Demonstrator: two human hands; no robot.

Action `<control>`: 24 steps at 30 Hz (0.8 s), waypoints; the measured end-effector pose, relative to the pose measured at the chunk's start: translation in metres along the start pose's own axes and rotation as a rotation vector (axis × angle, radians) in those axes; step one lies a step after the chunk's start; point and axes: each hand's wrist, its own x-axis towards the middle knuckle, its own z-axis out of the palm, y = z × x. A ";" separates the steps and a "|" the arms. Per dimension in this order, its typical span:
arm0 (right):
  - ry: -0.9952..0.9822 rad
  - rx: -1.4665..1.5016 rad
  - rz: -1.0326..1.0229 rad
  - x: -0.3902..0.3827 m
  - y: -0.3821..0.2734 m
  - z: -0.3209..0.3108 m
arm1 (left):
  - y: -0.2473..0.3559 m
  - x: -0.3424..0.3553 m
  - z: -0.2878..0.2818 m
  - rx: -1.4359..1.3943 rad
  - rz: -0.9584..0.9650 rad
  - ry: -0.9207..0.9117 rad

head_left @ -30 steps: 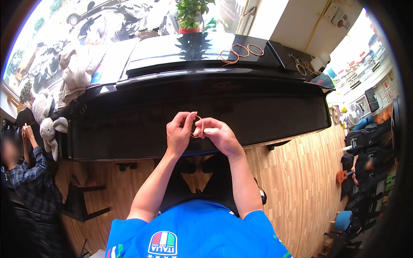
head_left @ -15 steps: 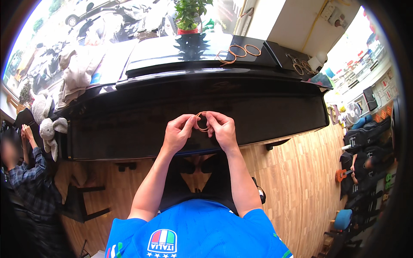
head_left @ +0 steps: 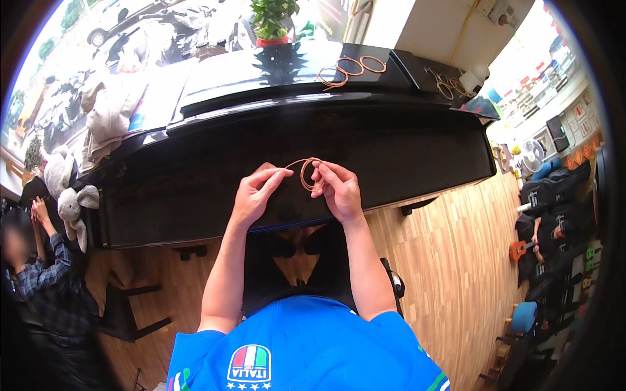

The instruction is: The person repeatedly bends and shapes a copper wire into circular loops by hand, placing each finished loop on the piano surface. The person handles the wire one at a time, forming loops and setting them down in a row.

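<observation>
A thin copper-coloured string coil is held above the closed black piano. My left hand, left of the coil, pinches a strand that runs from it between thumb and forefinger. My right hand grips the coil's right side, fingers curled round it. More copper coils lie in a row on the piano's top, beyond both hands. Darker coils rest at its right end.
A potted plant stands at the back. Grey cloth and plush rabbits are at the piano's left. A person in plaid is far left; another person with an orange small guitar is at the right.
My left hand has moved left, away from my right, and a strand now stretches out from the coil between them. The coil's ring is more open to view.
</observation>
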 end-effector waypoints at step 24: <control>0.047 -0.263 0.018 0.001 0.000 0.014 | -0.010 0.006 -0.001 -0.284 0.042 -0.107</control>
